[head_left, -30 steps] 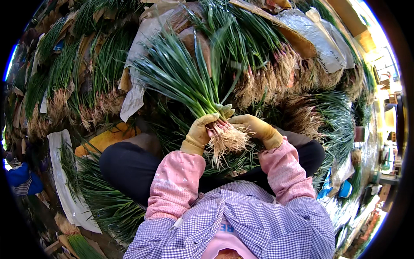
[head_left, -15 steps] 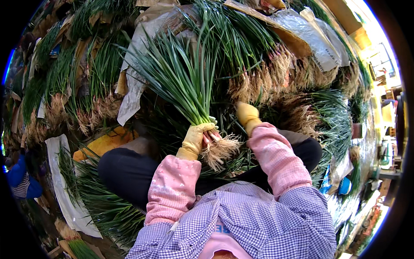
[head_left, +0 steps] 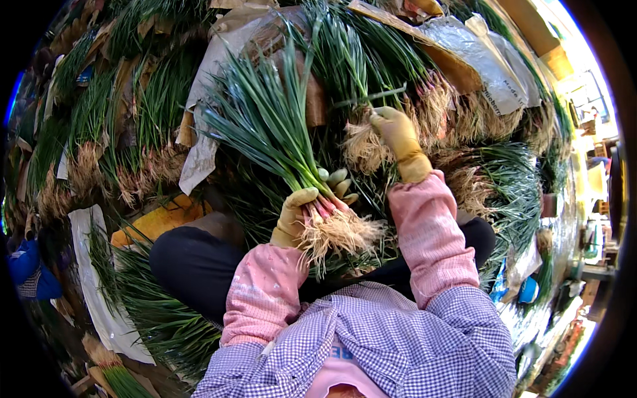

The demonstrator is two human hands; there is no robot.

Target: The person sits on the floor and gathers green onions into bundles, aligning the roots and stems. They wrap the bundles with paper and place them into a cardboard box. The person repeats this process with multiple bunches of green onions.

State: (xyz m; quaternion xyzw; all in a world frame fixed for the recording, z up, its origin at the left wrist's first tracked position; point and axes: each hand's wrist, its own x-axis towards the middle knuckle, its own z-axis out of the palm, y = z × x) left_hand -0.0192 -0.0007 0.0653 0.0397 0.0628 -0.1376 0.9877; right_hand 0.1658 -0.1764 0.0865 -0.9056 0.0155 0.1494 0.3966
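In my yellow-gloved left hand (head_left: 292, 219) is a thick bunch of scallions (head_left: 279, 126). Its fingers curl round the pinkish stems; the green leaves fan up and away, while the pale roots (head_left: 338, 232) hang toward my lap. My right hand (head_left: 398, 136), in the same kind of glove, is farther forward. Its fingers are closed at the root end of a few scallions (head_left: 361, 99) by the far pile (head_left: 431, 86). A loose stalk lies crosswise just beyond those fingertips.
My bent knees (head_left: 196, 265) flank the work. More scallions (head_left: 159, 312) lie to the left, with others (head_left: 511, 192) to the right. Grey plastic sheeting (head_left: 215, 86) and brown paper (head_left: 451, 56) cover parts of the piles. A person in blue (head_left: 33, 268) is at the far left.
My right hand has reached forward from beside the bunch to the far pile and closed on scallions there. The left hand's bunch has tilted, its roots swinging slightly right; the left fingers have loosened somewhat.
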